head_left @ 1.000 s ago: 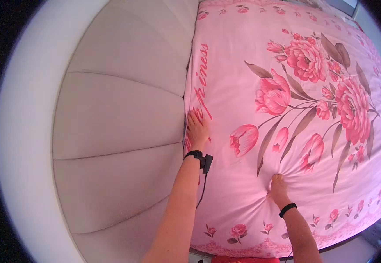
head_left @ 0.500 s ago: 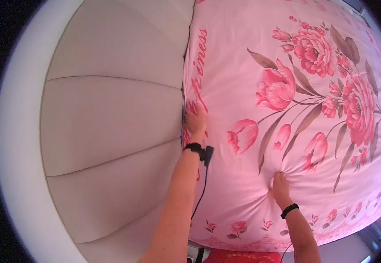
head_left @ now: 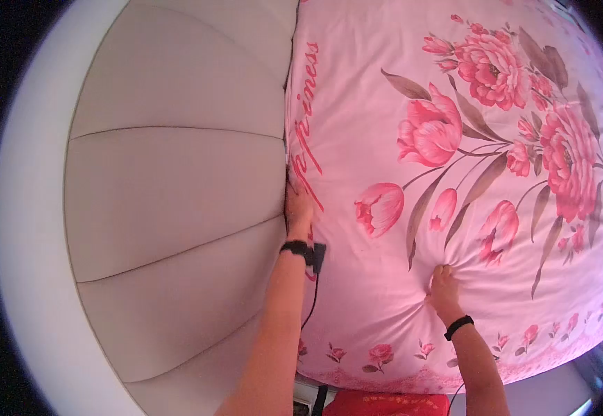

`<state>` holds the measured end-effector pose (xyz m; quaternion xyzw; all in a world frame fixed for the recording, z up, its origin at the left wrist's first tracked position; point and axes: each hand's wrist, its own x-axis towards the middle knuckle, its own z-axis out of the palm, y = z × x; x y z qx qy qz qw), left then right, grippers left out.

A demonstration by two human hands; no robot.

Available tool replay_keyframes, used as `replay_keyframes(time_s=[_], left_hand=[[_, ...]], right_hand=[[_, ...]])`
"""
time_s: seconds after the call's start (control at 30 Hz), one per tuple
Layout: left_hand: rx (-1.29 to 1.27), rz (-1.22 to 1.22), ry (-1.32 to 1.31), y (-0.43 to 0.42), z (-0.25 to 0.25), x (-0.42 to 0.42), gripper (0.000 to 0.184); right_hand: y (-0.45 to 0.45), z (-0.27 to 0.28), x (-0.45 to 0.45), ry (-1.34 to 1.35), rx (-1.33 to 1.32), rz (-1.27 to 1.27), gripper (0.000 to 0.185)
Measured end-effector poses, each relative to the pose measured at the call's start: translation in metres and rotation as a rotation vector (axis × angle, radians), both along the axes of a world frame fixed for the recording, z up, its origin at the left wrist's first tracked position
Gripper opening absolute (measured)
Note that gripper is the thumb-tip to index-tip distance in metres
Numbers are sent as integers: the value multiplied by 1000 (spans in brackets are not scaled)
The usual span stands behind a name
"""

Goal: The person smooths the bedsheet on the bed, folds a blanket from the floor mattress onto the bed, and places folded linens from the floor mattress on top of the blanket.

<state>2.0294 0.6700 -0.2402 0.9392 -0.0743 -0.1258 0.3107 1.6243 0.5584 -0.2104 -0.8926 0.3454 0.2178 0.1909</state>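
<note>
A pink sheet [head_left: 357, 277] printed with large flowers and red script covers the mattress. My left hand [head_left: 298, 206] is at the sheet's left edge, where it meets the padded beige headboard [head_left: 176, 194]; its fingertips are partly hidden in the gap, so its grip cannot be made out. My right hand [head_left: 444, 288] presses into the sheet at the lower middle, fingers curled, with creases spreading out from it. A black band with a small box and a cable is on my left wrist, and a black band is on my right wrist.
At the bottom edge, below the mattress, lies a red cloth or bag [head_left: 385, 404]. A pale frame edge [head_left: 558, 385] runs along the lower right. The white outer rim [head_left: 38, 208] of the headboard curves down the left side.
My left hand has moved from on top of the sheet's edge into the gap beside the headboard. My right hand stays on the creased spot. The view has shifted a little.
</note>
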Motion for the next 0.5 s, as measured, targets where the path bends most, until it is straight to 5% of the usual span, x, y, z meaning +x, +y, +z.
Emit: replay_keyframes(time_s=[0.1,0.2,0.3,0.37,0.43,0.5], left_hand=[[139,-7,111,4,-43,26,65],[125,-9,77,7,-36,23,69],[74,53,218,1,-1,18,68],[79,105,190,-3,-4,19,65],[288,-207,235,-18,39,16,56],[21,-92,60,-8,-15,25,53]], right_hand=[[4,-13,-3,-25,-16,-32,44],[1,-5,-8,-272,-172,189,39],[-68,-14,48,6,301,394,45],[-122,28,108,-320,189,-61,41],[-172,54,160,-290,124,-147,59],[-201,-19,180,-365,13,-45,74]])
